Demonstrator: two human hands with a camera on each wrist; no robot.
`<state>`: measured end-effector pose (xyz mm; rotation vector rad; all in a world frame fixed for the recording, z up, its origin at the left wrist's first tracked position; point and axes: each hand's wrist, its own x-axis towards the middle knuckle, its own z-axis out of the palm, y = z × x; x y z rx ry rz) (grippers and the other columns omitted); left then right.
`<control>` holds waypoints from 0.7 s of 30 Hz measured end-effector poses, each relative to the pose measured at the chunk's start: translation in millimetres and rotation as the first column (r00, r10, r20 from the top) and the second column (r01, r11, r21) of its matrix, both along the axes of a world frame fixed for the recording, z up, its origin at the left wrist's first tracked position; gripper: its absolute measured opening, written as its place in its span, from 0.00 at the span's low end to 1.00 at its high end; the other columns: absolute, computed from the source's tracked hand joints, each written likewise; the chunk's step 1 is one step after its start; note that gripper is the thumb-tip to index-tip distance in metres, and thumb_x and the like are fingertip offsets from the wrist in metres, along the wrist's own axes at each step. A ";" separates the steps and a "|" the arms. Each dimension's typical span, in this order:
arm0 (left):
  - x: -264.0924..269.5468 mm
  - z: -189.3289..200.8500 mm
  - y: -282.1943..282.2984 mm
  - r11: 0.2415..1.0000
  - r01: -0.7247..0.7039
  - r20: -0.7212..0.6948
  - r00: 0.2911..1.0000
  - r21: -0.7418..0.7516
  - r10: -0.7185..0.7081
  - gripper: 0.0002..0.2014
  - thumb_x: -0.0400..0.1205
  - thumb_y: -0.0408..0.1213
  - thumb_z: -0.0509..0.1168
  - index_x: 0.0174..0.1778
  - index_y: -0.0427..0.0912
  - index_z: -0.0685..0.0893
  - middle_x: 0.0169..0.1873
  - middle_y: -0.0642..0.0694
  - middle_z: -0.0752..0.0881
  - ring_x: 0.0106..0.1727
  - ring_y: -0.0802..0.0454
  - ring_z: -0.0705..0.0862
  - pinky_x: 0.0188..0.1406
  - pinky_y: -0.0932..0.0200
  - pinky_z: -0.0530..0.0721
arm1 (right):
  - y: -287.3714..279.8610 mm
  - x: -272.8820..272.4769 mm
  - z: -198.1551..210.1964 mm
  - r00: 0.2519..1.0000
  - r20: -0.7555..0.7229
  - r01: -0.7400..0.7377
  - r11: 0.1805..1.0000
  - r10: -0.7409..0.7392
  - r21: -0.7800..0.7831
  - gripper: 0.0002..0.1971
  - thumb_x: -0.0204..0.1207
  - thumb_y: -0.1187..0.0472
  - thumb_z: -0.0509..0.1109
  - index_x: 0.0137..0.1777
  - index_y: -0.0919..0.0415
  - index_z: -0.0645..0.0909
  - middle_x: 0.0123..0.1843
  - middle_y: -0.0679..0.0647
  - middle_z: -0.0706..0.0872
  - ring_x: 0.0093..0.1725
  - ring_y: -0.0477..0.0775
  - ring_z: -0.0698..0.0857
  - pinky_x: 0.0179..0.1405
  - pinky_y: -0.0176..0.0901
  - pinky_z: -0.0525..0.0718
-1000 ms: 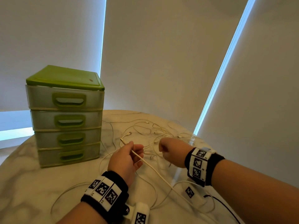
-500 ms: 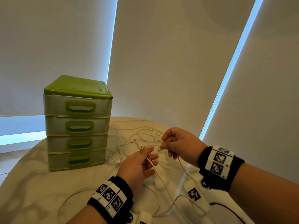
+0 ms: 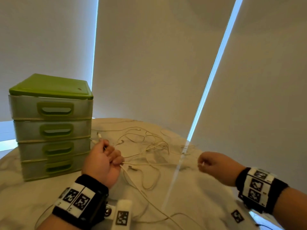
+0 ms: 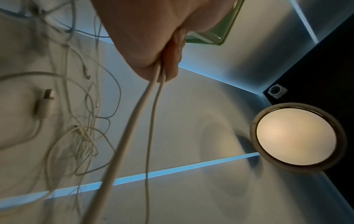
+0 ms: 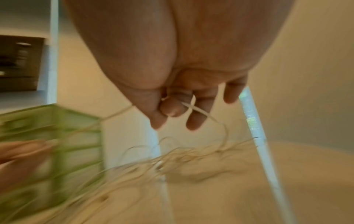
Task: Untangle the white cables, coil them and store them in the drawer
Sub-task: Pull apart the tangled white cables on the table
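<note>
A tangle of thin white cables (image 3: 149, 145) lies on the marble table (image 3: 25, 193) between my hands. My left hand (image 3: 106, 161) is curled round a thicker white cable (image 4: 134, 128) beside the green drawer unit (image 3: 51, 127), and a plug end sticks out above its fingers. My right hand (image 3: 209, 165), far to the right, pinches a thin white cable (image 5: 199, 112) between thumb and forefinger. One strand runs taut between the two hands (image 3: 157, 164). All the drawers look closed.
The drawer unit stands at the table's left side. A loose USB plug (image 4: 45, 104) lies among the cables. Roller blinds (image 3: 149, 63) hang right behind the table's far edge. A round ceiling lamp (image 4: 296, 137) shows in the left wrist view.
My hands were close together over the tangle; now they have pulled apart, the right far to the right, the left towards the drawers, stretching a strand between them.
</note>
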<state>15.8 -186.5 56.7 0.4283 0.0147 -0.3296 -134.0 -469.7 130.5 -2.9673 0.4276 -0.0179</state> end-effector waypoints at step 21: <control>-6.2 -2.7 -1.6 0.996 0.008 0.075 0.997 0.090 -0.015 0.18 0.88 0.47 0.55 0.31 0.49 0.71 0.18 0.55 0.61 0.14 0.60 0.59 0.11 0.64 0.55 | -27.9 48.8 128.1 0.731 0.616 0.159 0.952 -0.292 0.261 0.27 0.80 0.34 0.58 0.46 0.57 0.86 0.42 0.60 0.89 0.43 0.63 0.88 0.49 0.57 0.88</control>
